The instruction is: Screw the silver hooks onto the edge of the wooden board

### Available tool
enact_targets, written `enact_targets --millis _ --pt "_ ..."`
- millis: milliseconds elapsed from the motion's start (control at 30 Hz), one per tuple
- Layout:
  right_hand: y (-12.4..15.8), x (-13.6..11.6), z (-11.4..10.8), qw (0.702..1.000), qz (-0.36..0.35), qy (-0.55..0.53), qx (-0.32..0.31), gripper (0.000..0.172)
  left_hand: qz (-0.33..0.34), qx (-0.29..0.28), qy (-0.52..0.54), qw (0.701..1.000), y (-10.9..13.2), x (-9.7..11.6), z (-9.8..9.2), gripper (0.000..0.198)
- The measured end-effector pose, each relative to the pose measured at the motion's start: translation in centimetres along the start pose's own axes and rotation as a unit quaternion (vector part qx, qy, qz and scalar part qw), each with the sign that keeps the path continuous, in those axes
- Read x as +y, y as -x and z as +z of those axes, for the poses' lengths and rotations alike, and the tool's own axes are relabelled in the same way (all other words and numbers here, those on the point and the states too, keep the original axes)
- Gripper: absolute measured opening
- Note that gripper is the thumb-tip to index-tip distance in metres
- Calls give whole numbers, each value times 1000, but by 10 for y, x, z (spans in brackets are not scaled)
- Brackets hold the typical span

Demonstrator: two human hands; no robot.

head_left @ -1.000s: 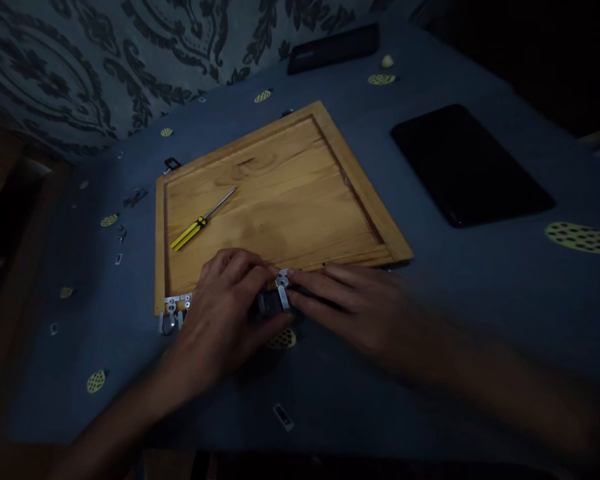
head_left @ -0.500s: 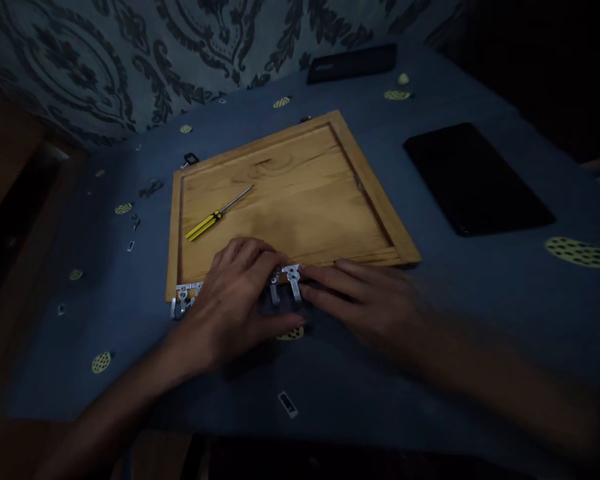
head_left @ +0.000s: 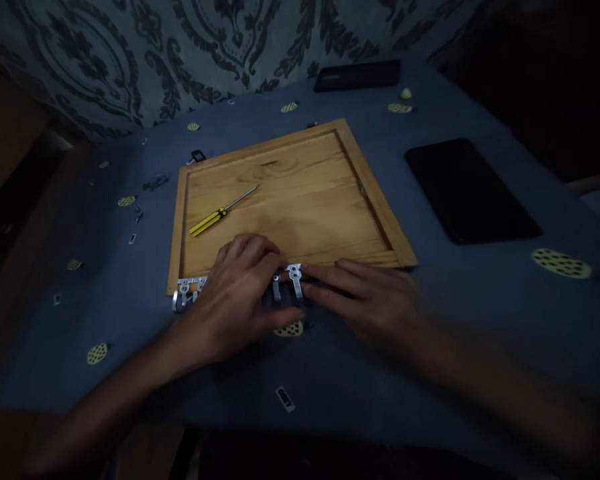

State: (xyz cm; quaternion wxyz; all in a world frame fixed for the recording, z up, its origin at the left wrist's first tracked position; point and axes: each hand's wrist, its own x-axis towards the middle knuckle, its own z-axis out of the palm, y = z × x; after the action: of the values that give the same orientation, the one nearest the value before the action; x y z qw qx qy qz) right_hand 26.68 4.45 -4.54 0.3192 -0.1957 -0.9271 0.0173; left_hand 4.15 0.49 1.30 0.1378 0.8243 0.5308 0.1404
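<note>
Left grip: the left grip [head_left: 235, 300] lies palm down with its fingers curled over the near edge of the framed light wooden board [head_left: 290, 200]. Whether they clasp anything underneath cannot be told.
Right grip: the right grip [head_left: 375, 300] has its fingers stretched out, with the tips touching the silver metal hook [head_left: 295, 280]. A pinch cannot be confirmed.
Thing in hand: the hook sits against the board's near edge, between the two grips, with its prong pointing toward the person.
Doing it well: the hook's plate probably needs to lie flat and square to the edge. One grip should pin it while the other makes small adjustments, with the fingertips kept clear of the screw holes.
Tool: the yellow-and-black screwdriver [head_left: 223, 211] lies on the board, just beyond the left grip and untouched.
Count, hooks: four silver pieces show. Two are between the grips and two are at the board's corner [head_left: 183, 293], outward of the left grip. More may be hidden.
Count, other: there is one board, one screwdriver and two flat black slabs. One slab [head_left: 473, 190] is well beyond the right grip and the other [head_left: 357, 75] is farther off.
Count, cloth: the blue cloth-covered counter [head_left: 430, 373] shows at least eight yellow dotted discs, and small metal bits are scattered outward of the left grip.
</note>
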Motion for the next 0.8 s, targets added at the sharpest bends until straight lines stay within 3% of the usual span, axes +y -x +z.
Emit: enact_targets --millis 200,333,500,667,800 --pt "-4 0 -2 1000 -11 20 3 27 0 -10 11 1000 -2 -4 -1 43" --pt "-3 0 -3 1000 -14 24 3 29 -20 6 89 996 -4 -17 -16 46" --pt "-1 1 -3 1000 -4 6 -15 31 -91 52 217 971 -3 -36 -41 34" --pt "-1 3 -3 1000 7 -19 -12 29 -170 114 302 931 -10 -55 -52 29" --pt "-2 2 -3 1000 5 -9 -14 28 -134 124 277 943 -7 -42 -60 20"
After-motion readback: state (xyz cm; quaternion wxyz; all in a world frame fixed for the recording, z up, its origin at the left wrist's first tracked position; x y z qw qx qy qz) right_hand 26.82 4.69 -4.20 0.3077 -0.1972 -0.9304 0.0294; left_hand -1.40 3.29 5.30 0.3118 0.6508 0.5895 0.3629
